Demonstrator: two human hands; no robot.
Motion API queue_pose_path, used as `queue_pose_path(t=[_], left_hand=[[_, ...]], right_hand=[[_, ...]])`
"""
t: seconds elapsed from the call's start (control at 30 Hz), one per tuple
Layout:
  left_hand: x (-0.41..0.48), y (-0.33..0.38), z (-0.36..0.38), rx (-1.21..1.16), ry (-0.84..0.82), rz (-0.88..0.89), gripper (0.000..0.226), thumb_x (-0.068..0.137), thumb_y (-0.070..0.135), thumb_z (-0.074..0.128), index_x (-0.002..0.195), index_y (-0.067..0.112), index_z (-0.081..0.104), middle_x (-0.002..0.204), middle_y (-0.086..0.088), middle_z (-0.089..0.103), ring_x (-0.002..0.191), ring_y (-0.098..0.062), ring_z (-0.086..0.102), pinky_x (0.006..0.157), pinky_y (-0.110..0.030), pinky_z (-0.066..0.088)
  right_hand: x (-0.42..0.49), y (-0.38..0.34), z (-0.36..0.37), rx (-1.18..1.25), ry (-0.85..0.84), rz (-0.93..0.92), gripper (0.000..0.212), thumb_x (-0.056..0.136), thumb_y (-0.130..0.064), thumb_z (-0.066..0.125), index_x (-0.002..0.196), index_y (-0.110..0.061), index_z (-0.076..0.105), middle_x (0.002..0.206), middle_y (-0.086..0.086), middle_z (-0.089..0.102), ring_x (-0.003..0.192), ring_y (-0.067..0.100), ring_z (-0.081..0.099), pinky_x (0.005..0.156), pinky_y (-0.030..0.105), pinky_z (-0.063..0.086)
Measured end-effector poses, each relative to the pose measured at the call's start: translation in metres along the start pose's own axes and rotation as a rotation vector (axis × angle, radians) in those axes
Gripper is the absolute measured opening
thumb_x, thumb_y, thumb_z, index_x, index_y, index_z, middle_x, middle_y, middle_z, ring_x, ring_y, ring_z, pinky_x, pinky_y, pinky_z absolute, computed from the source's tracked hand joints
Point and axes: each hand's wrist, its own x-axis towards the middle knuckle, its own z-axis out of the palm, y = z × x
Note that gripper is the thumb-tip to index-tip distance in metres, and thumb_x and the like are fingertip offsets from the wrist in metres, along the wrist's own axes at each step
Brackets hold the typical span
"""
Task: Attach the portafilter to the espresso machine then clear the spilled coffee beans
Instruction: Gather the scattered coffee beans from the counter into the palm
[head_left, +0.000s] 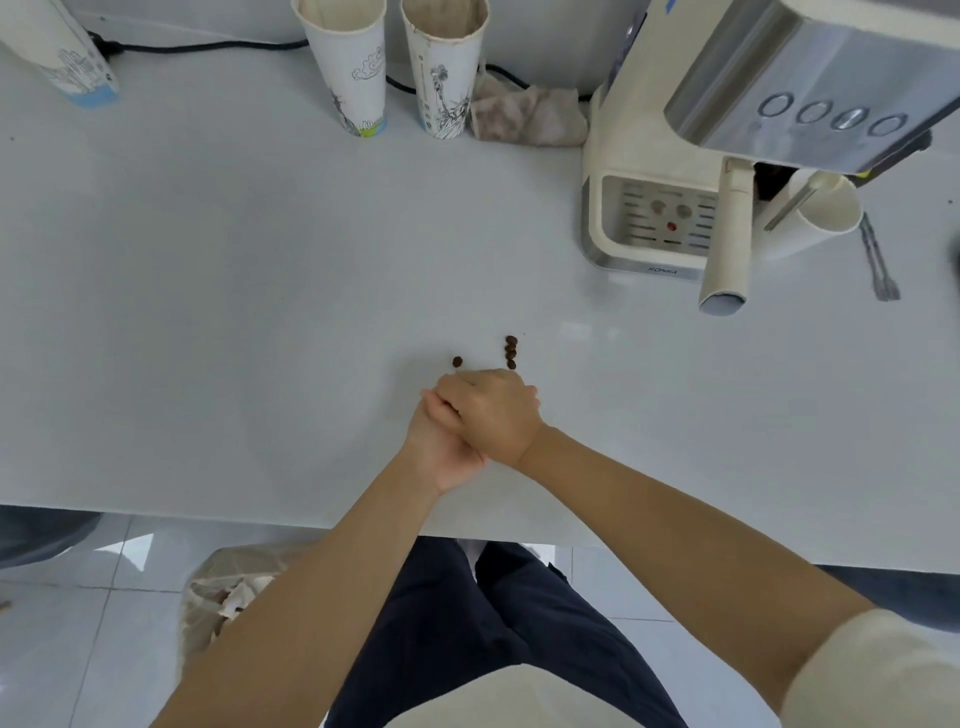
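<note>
While the right hand (496, 415) lies over the left hand (441, 452) on the white tabletop (208, 312), finger states cannot be told. Spilled coffee beans (510, 352) sit just beyond the knuckles. The portafilter (727, 244) sits in the espresso machine (779, 104), handle forward.

The right hand (491, 415) covers the left hand's (441, 449) palm, possibly hiding beans; the espresso machine (727, 130) is edge-cropped.
</note>
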Motion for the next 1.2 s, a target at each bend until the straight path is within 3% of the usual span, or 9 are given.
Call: queue_pose_path(t=[0.2, 0.3, 0.37, 0.47, 0.53, 0.7, 0.9, 1.07, 1.2], left_hand=[[-0.003, -0.007, 0.008, -0.144, 0.107, 0.047, 0.039, 0.098, 0.022, 0.015, 0.083, 0.008, 0.049, 0.083, -0.006, 0.055, 0.093, -0.013, 0.051, 0.089, -0.021, 0.038], [0.002, -0.009, 0.016, -0.055, 0.225, 0.226, 0.044, 0.099, 0.006, 0.002, 0.069, 0.015, 0.033, 0.07, -0.006, 0.026, 0.046, -0.004, 0.052, 0.05, -0.013, 0.037], [-0.001, -0.008, 0.016, 0.019, 0.199, 0.233, 0.046, 0.098, 0.002, 0.003, 0.068, 0.017, 0.035, 0.066, -0.007, 0.03, 0.028, 0.001, 0.048, 0.037, -0.009, 0.037], [-0.006, -0.001, 0.002, -0.036, 0.145, 0.122, 0.038, 0.096, 0.008, 0.024, 0.07, 0.009, 0.052, 0.053, -0.006, 0.061, 0.044, -0.007, 0.063, 0.046, -0.015, 0.052], [-0.007, 0.004, -0.01, -0.068, 0.142, 0.102, 0.035, 0.096, 0.015, 0.034, 0.08, 0.001, 0.062, 0.063, -0.009, 0.072, 0.058, -0.017, 0.071, 0.059, -0.027, 0.06], [-0.011, 0.014, -0.03, -0.109, 0.211, 0.155, 0.048, 0.096, 0.019, 0.031, 0.081, -0.006, 0.07, 0.068, -0.016, 0.074, 0.059, -0.022, 0.072, 0.059, -0.031, 0.059], [-0.023, 0.017, -0.042, -0.16, 0.235, 0.181, 0.061, 0.096, 0.018, 0.03, 0.059, -0.004, 0.074, 0.059, -0.013, 0.071, 0.05, -0.018, 0.068, 0.054, -0.026, 0.058], [-0.029, 0.017, -0.05, -0.194, 0.243, 0.192, 0.059, 0.095, 0.018, 0.031, 0.059, -0.004, 0.074, 0.058, -0.013, 0.07, 0.049, -0.018, 0.068, 0.054, -0.025, 0.058], [-0.031, 0.015, -0.054, -0.223, 0.251, 0.191, 0.059, 0.094, 0.017, 0.031, 0.059, -0.004, 0.073, 0.058, -0.013, 0.07, 0.048, -0.019, 0.067, 0.053, -0.026, 0.059]], right_hand=[[-0.002, -0.005, -0.015, -0.045, 0.04, 0.007, 0.038, 0.074, -0.015, 0.048, 0.036, -0.008, 0.046, 0.03, 0.003, 0.04, 0.029, 0.018, 0.027, 0.042, 0.013, 0.015], [-0.005, -0.006, -0.017, -0.016, 0.005, 0.006, 0.037, 0.074, -0.015, 0.047, 0.038, -0.008, 0.052, 0.032, 0.002, 0.044, 0.028, 0.018, 0.038, 0.036, 0.013, 0.021], [-0.004, -0.006, -0.019, 0.004, -0.022, 0.014, 0.036, 0.075, -0.017, 0.046, 0.042, -0.007, 0.056, 0.034, 0.002, 0.047, 0.03, 0.018, 0.041, 0.034, 0.014, 0.024], [0.002, -0.002, -0.026, 0.047, -0.043, 0.073, 0.034, 0.076, -0.019, 0.045, 0.047, -0.004, 0.055, 0.039, 0.005, 0.05, 0.034, 0.02, 0.045, 0.034, 0.017, 0.029], [0.008, 0.01, -0.03, 0.046, -0.047, 0.156, 0.032, 0.078, -0.023, 0.044, 0.062, -0.002, 0.062, 0.052, 0.007, 0.062, 0.045, 0.023, 0.057, 0.038, 0.022, 0.043], [0.012, 0.052, -0.028, -0.068, -0.249, 0.118, 0.044, 0.078, -0.029, 0.043, 0.097, 0.003, 0.066, 0.093, 0.021, 0.067, 0.077, 0.035, 0.066, 0.063, 0.035, 0.054], [0.011, 0.064, -0.003, -0.223, -0.55, -0.113, 0.041, 0.08, -0.038, 0.049, 0.097, -0.003, 0.063, 0.103, 0.02, 0.065, 0.086, 0.036, 0.065, 0.066, 0.037, 0.053], [0.017, 0.062, 0.017, -0.264, -0.437, -0.199, 0.009, 0.072, -0.012, 0.064, 0.07, -0.004, 0.061, 0.071, 0.011, 0.063, 0.062, 0.029, 0.06, 0.05, 0.027, 0.05], [0.014, 0.065, 0.017, -0.331, -0.39, -0.259, 0.015, 0.061, -0.006, 0.074, 0.063, -0.006, 0.06, 0.062, 0.007, 0.06, 0.057, 0.027, 0.058, 0.05, 0.025, 0.043]])
